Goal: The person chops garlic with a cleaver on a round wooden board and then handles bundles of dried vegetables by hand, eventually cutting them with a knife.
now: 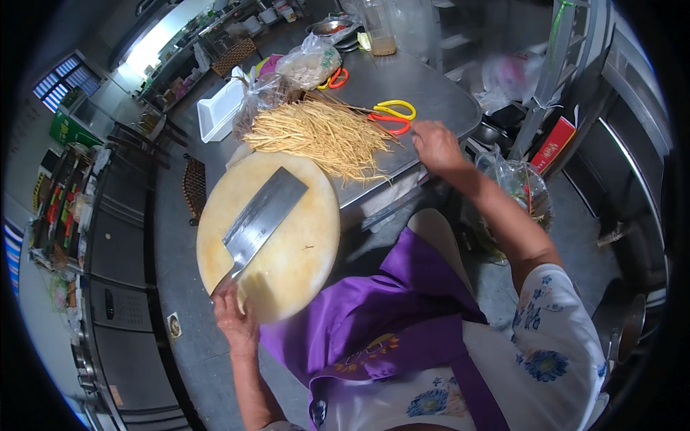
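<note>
A round, pale chopping board [312, 237] lies in front of me at the table's left corner. On it rests a broad metal cleaver [267, 215], its handle pointing down towards me. My left hand [235, 318] is at the board's near edge, by the handle end; its fingers are partly hidden, so its hold is unclear. Beyond the board lies a heap of thin, pale dried roots or stems [323, 132]. Scissors with one yellow and one red handle loop [396, 116] lie right of the heap. My right hand [435, 144] is over the table's front edge, just right of these scissors, fingers curled.
Further back on the metal table [431, 91] are a filled plastic bag [310, 62], a second pair of scissors [338, 78] and a clear container [383, 43]. White foam trays [218, 110] stand at its left edge. A plastic-lined bin [531, 188] is at the right.
</note>
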A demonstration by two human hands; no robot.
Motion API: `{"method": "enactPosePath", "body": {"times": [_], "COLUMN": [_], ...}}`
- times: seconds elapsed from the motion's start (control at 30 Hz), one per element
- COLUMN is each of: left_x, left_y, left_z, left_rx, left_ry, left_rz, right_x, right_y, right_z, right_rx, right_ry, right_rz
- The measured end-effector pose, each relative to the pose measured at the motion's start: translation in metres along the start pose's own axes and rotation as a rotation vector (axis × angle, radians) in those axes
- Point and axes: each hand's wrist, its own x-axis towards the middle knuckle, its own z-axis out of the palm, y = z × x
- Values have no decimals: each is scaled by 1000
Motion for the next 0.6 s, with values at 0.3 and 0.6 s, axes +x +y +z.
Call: {"method": "enactPosePath", "body": {"times": [0.3,0.6], "left_x": [-25,8], "left_y": [32,28], "left_z": [-9,18], "left_rx": [21,55], "left_ry": [-160,-137], "left_rz": [-91,53], "right_x": [67,59], "right_y": [37,47], "right_z": [49,42], "right_rx": [-169,-399], "right_ry": [-199,-406], "right_rz": [154,153]}}
